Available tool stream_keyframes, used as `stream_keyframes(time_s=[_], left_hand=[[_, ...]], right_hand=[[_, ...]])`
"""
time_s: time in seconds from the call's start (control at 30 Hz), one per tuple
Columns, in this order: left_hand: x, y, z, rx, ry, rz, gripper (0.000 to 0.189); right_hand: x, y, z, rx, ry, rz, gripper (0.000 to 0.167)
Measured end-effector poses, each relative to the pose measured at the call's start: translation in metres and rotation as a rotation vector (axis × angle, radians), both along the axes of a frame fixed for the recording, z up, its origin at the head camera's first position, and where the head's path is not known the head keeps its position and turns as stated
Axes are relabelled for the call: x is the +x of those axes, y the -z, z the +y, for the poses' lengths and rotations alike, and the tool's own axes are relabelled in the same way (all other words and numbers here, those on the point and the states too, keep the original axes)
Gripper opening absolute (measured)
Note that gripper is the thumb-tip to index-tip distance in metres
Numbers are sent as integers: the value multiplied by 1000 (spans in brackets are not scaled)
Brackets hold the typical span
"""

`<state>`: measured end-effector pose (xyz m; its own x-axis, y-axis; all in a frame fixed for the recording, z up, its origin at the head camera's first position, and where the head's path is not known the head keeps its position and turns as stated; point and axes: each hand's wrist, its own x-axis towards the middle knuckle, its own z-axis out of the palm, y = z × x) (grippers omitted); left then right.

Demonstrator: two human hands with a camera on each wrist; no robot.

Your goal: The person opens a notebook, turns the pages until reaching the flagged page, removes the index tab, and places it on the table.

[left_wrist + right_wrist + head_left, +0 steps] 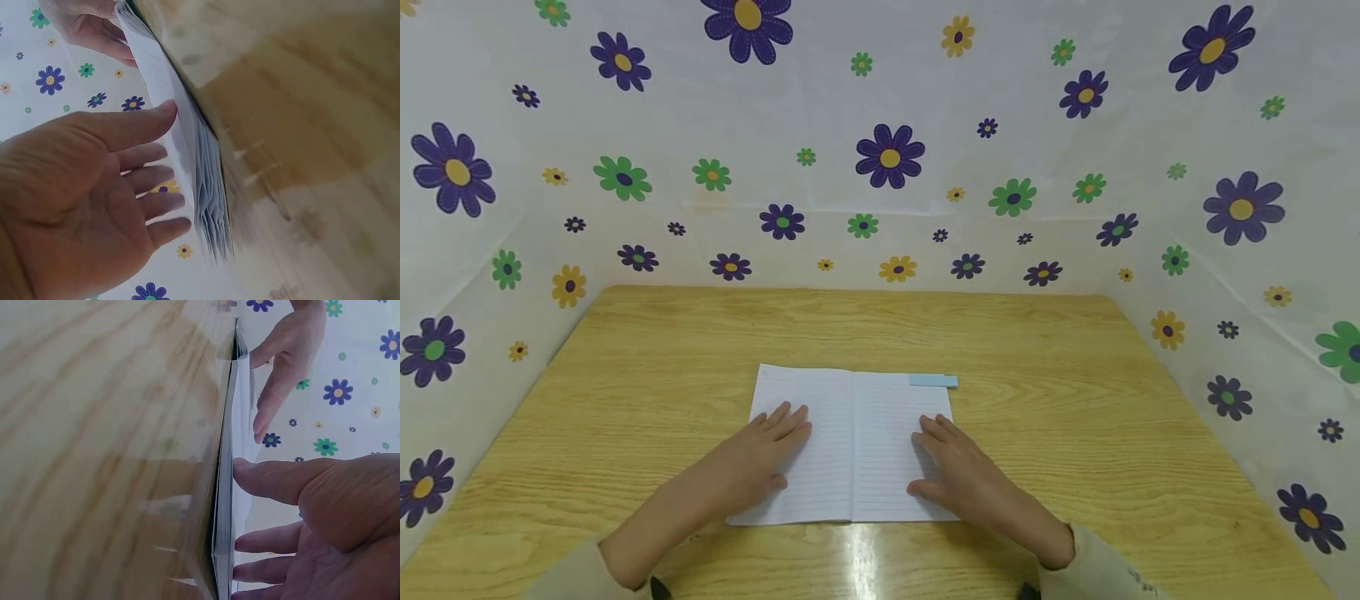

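A lined notebook [880,467] lies spread at its middle on the wooden table, its pages blank apart from the ruling. On the left page rests my left hand [767,454], fingers straight and pointing to the far side. My right hand [962,475] lies on the right page near its outer edge, thumb spread from the fingers. A light blue sticky tab [932,380] sits at the right page's top corner and juts past the edge. In the left wrist view the page edges [209,194] fan out slightly; in the right wrist view the thumb and fingertips [242,542] touch the page.
The wood-grain table [1037,358] reaches out on all sides of the notebook. White cloth with printed flowers [925,100] stands behind the table and along its left and right sides. Light glares off the table at the near edge.
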<state>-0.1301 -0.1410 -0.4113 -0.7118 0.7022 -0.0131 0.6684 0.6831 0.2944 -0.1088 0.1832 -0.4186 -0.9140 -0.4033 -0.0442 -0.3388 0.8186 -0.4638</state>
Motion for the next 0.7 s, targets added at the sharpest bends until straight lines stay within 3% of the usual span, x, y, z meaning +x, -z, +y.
stream_keyframes(time_s=[0.1,0.3,0.5,0.7], left_hand=[[2,-1,3,4,33,-33,63],[4,2,3,-31,-13,-123,58],[5,3,4,-57,-66,-213,91],[3,3,0,-79,-143,-231,108]], right_hand=[[0,1,1,-4,-4,-3,62],[0,1,1,-2,-9,4,62],[0,-2,2,-6,-12,-4,63],[-1,-2,3,2,-16,3,63]])
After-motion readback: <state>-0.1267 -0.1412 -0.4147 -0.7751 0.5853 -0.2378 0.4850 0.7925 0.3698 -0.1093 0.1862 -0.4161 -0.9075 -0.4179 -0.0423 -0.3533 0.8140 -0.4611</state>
